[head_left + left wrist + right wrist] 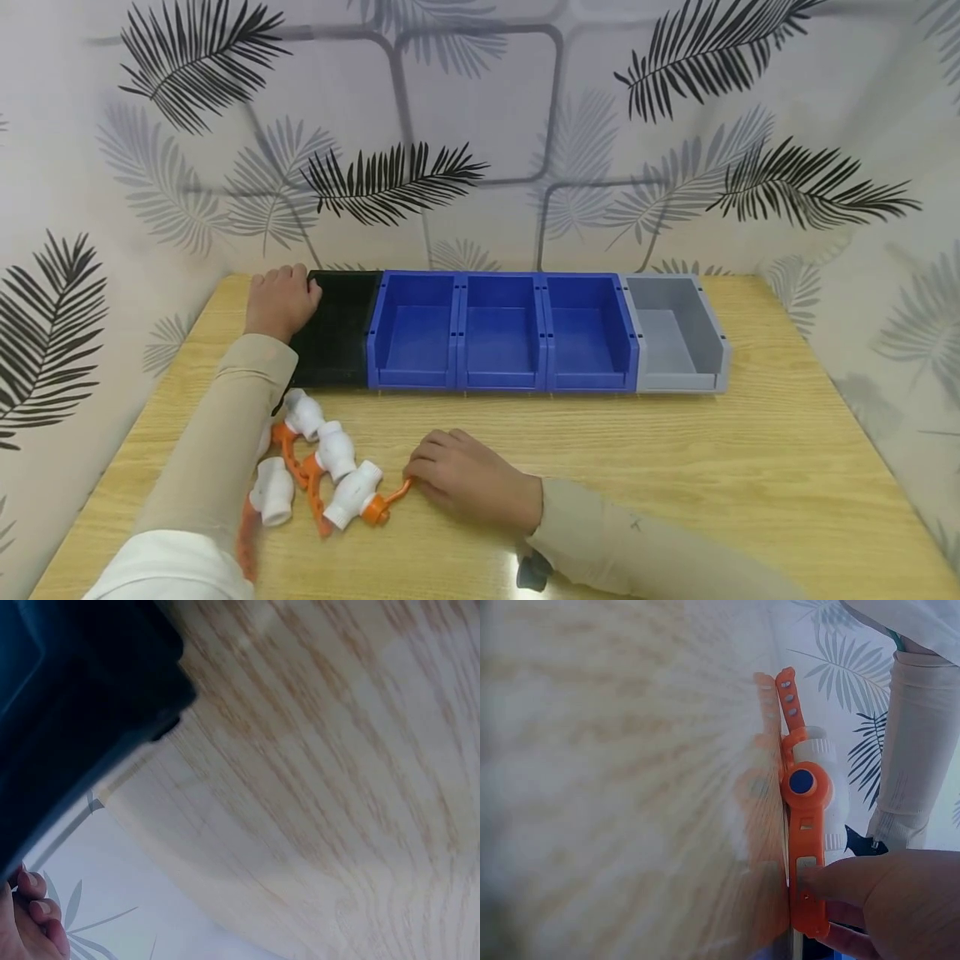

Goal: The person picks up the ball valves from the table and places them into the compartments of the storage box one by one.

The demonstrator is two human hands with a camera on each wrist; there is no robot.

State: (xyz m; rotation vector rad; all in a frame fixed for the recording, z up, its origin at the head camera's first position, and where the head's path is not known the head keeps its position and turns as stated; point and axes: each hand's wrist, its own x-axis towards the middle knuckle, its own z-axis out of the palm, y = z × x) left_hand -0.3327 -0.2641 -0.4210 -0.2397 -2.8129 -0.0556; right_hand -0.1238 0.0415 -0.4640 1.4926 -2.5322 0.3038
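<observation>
My left hand [281, 300] grips the left rim of a black bin [337, 329]. In the left wrist view the bin's dark body [82, 697] stands close to the camera and curled fingers [49, 909] show at the lower left. On the table, my right hand [476, 483] pinches the end of the orange handle of a white ball valve [356, 496]. The right wrist view shows the thumb [840, 881] on that flat orange handle [806, 832], near the tabletop. More white valves [336, 450] with orange handles lie left of it, partly behind my left sleeve.
Right of the black bin, a row continues with three blue bins [502, 379] and a grey bin [682, 383]. The wooden table [675, 467] meets a leaf-patterned backdrop [510, 100] behind the bins. A small dark object [533, 572] shows beneath my right cuff.
</observation>
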